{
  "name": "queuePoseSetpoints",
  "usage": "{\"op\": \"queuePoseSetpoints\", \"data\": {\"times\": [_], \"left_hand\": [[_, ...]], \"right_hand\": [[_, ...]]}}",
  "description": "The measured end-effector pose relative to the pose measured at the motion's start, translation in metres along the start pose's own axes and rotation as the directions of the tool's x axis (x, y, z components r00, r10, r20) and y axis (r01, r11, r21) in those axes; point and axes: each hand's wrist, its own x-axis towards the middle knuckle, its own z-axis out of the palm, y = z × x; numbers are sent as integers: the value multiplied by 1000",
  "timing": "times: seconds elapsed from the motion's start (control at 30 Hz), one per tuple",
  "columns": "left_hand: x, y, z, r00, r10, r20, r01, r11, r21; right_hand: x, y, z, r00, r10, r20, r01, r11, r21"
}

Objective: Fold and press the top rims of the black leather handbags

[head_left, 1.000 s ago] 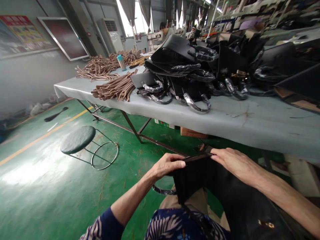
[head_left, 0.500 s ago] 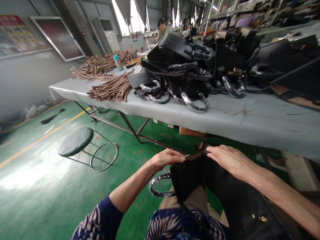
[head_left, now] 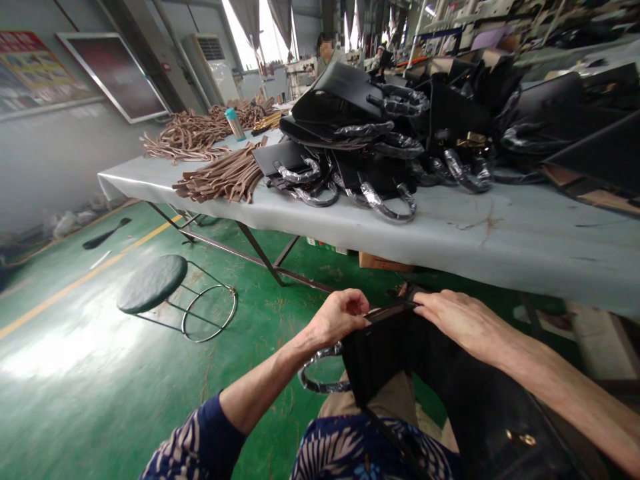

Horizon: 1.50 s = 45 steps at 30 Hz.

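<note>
A black handbag [head_left: 450, 380] lies across my lap, with a gold-coloured clasp on its right-hand part. Its handle [head_left: 320, 383], wrapped in clear film, sticks out on the left. My left hand [head_left: 343, 317] is at the bag's upper left edge, thumb on the edge and fingers curled in above it. My right hand [head_left: 450, 313] grips the same edge further right, its fingertips closed on the black material. Whatever lies under the right fingers is hidden.
In front stands a long table [head_left: 500, 240] with a grey cover. On it lie piled black handbags [head_left: 350, 100], brown strips [head_left: 225, 175] and a teal-capped bottle [head_left: 235, 125]. A round stool [head_left: 153, 283] is at the left. A person [head_left: 327, 53] sits behind the table.
The fingers of my left hand have lifted from the bag's edge and curled inward, while the thumb stays there. My right hand and the bag have hardly moved.
</note>
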Motion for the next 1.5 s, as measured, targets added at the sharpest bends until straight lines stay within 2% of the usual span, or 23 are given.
{"op": "queuePoseSetpoints", "data": {"times": [0.07, 0.13, 0.47, 0.63, 0.8, 0.93, 1.03, 1.23, 1.37, 1.5], "left_hand": [[-3, 2, 0, 997, 79, 2, -78, 988, 134], [-6, 4, 0, 994, 110, 27, -113, 973, 203], [-20, 16, 2, 982, 168, 81, -184, 942, 279], [-23, 9, 11, 981, 193, -36, -175, 943, 282], [-22, 5, 20, 968, 163, -192, -94, 942, 323], [-18, 2, 24, 955, 153, -254, -64, 943, 326], [-15, -2, 23, 955, 125, -269, -38, 950, 309], [-12, -8, 20, 963, -29, -269, 90, 972, 215], [-11, -12, 20, 966, -40, -257, 78, 987, 139], [-9, -16, 22, 964, -19, -267, 5, 999, -52]], "right_hand": [[0, -2, -2, 1000, 7, 13, -7, 1000, -5], [-1, -2, -3, 1000, 14, 19, -14, 1000, -11], [-3, 0, -2, 999, 31, 22, -31, 999, 4], [-3, 3, 1, 1000, 14, -9, -14, 1000, -14], [-3, 3, 3, 1000, 6, -28, -7, 999, -37], [-5, 2, 0, 999, 2, -32, -3, 1000, -28], [-7, 3, -1, 999, 0, -32, -1, 1000, -25], [-6, 7, 2, 1000, 1, -25, -1, 1000, 12], [-8, 3, -4, 1000, 18, -1, -18, 1000, -6], [-10, -1, -9, 999, 30, 17, -29, 999, -20]]}}
